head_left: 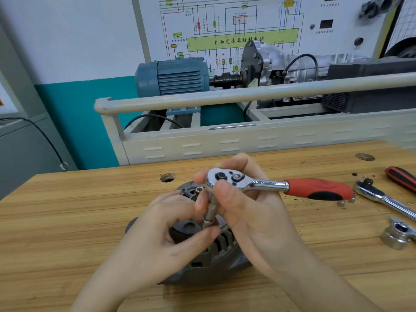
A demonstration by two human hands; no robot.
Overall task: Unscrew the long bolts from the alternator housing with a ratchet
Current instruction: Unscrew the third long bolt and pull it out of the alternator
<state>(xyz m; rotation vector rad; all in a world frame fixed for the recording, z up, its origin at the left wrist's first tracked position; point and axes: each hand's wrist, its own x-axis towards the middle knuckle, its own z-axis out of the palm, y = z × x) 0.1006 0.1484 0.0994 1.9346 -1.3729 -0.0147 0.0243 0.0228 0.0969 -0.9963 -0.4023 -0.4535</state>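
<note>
glossy chrome ratchet [227,177] with matt red-and-black rubbery grip, dull grey cast-metal alternator housing [216,251], scuffed grained wooden bench [67,217].

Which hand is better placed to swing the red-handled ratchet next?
Probably the right hand: it already grips the chrome head of the red-handled ratchet. The left hand pinches the socket extension at the grey alternator housing.

place: training workshop — wiring-diagram board [231,30] | blue motor [173,77] | wooden workbench [67,221] | ratchets — loose
</note>
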